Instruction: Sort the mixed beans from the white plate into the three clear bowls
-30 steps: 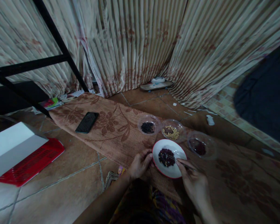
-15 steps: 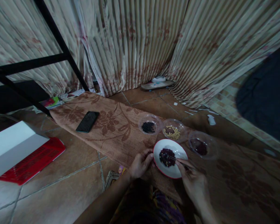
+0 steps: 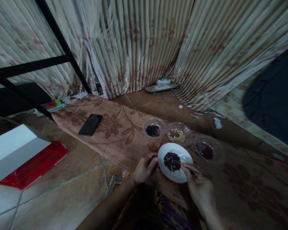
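Note:
A white bowl with a red rim (image 3: pixel 187 155) stands at the front of the cloth, with a heap of dark red beans (image 3: pixel 172 161) and a few paler ones in it. My left hand (image 3: pixel 145 168) grips the bowl's left rim between thumb and fingers. Over the right rim, my right hand (image 3: pixel 198 182) is closed on slim metal tweezers (image 3: pixel 178 162), their tips down among the beans. Whether the tips pinch a bean is too small to tell. Behind the bowl are clear plastic bowls: one with black beans (image 3: pixel 152 130), one with yellow beans (image 3: pixel 177 136), one with dark red beans (image 3: pixel 204 150).
A brown patterned cloth (image 3: pixel 120 140) lies under the bowls. On it, to the left, rests a black phone (image 3: pixel 90 125). A red basket (image 3: pixel 38 164) and a white box (image 3: pixel 16 147) are at far left. Behind are a skateboard (image 3: pixel 162 87) and striped curtains (image 3: pixel 134 44).

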`<state>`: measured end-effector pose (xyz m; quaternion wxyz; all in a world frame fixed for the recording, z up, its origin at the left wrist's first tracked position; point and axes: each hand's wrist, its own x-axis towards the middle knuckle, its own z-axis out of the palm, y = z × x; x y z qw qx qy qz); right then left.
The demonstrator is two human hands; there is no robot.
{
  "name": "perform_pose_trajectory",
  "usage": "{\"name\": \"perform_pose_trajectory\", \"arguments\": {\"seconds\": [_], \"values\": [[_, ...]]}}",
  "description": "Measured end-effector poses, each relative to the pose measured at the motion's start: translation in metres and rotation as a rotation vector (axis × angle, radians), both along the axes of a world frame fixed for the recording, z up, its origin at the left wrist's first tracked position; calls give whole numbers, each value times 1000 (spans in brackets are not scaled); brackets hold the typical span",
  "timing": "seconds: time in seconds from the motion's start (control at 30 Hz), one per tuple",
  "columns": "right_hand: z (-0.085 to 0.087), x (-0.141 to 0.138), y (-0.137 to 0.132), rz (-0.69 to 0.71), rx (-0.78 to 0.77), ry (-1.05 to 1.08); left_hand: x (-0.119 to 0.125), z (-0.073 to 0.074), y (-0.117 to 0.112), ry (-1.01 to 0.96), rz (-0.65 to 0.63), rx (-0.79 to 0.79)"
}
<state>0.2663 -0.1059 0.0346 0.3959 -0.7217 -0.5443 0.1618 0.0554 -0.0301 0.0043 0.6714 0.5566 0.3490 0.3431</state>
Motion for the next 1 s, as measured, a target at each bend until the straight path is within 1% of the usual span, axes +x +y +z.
{"name": "perform_pose_trajectory", "arguments": {"seconds": [0.17,0.4,0.53,0.73,1.0], "values": [[0,3,1,-29,1,-3,1,1,0,-11,2,-12],[4,6,1,-39,-14,-5,-1,-2,0,42,1,30],[2,10,-1,-52,-23,-15,0,-4,0,29,4,22],[1,8,0,7,-57,37,0,-3,0,0,2,6],[2,6,1,0,-62,56,0,-3,0,8,0,6]]}}
